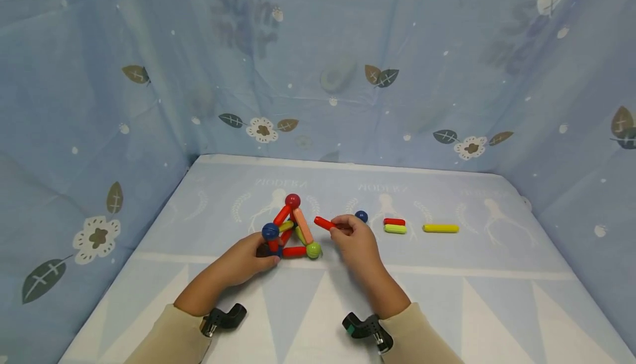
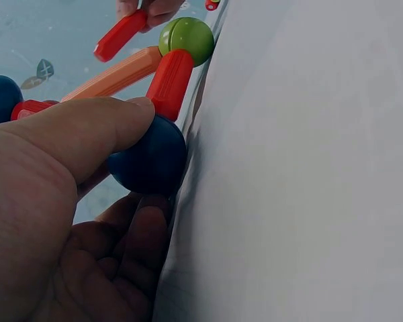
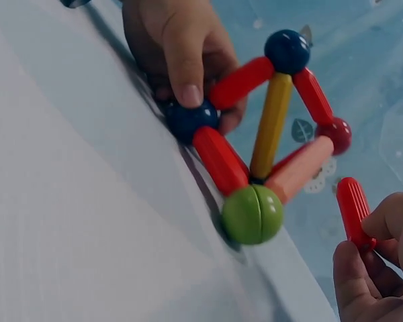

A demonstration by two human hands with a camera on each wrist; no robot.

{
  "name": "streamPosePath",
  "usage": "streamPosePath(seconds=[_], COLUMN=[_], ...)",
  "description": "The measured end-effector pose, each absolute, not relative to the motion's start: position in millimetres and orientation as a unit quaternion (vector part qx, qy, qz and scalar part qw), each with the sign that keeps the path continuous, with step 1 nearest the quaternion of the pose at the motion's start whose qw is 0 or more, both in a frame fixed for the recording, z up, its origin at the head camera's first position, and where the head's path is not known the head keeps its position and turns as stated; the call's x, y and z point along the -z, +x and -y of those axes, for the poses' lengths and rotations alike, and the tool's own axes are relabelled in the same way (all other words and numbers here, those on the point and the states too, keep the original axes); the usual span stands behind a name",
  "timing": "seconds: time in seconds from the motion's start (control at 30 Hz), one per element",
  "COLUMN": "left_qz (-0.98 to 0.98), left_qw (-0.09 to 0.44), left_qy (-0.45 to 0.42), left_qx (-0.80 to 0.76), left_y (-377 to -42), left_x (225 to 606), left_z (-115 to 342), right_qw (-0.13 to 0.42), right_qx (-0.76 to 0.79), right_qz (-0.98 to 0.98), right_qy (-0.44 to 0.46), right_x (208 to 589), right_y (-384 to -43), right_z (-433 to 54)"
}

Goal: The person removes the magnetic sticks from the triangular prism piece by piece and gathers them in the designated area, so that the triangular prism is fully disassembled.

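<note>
A framework of coloured rods and balls stands on the table left of centre. It joins a crimson ball [image 1: 292,201], an upper blue ball [image 1: 270,231], a green ball [image 1: 313,250] and a lower blue ball [image 3: 191,122] through red, yellow and salmon rods [image 1: 304,226]. My left hand [image 1: 243,260] grips the lower blue ball, thumb on top and fingers beneath, as the left wrist view shows. To the right of the framework, my right hand [image 1: 359,245] pinches a short red rod [image 1: 324,222] near one end. Its free end points at the framework without touching it.
A loose blue ball [image 1: 361,216] lies just behind my right hand. Farther right are a short red rod [image 1: 395,221], a lime rod [image 1: 395,230] beside it, and a longer yellow rod [image 1: 441,228]. Blue patterned curtain [image 1: 318,77] surrounds the table [image 1: 318,309] at back and sides.
</note>
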State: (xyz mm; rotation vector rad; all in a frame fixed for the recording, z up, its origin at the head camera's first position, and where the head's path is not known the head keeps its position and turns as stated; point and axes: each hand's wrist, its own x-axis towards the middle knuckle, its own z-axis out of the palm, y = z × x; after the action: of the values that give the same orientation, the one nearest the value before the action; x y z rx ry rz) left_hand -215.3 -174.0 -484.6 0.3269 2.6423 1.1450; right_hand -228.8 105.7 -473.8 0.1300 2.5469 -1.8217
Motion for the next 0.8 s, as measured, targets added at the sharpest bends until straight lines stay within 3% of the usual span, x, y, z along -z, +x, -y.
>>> streamPosePath(seconds=[0.8], left_qz=[-0.904], left_qw=[0.123], left_qy=[0.103], left_qx=[-0.395], left_y=[-217], left_x=[487], left_z=[174], right_qw=[0.045], right_qx=[0.506], right_qz=[-0.857], right_qy=[0.088], right_x=[481], right_y=[-225], right_z=[-184])
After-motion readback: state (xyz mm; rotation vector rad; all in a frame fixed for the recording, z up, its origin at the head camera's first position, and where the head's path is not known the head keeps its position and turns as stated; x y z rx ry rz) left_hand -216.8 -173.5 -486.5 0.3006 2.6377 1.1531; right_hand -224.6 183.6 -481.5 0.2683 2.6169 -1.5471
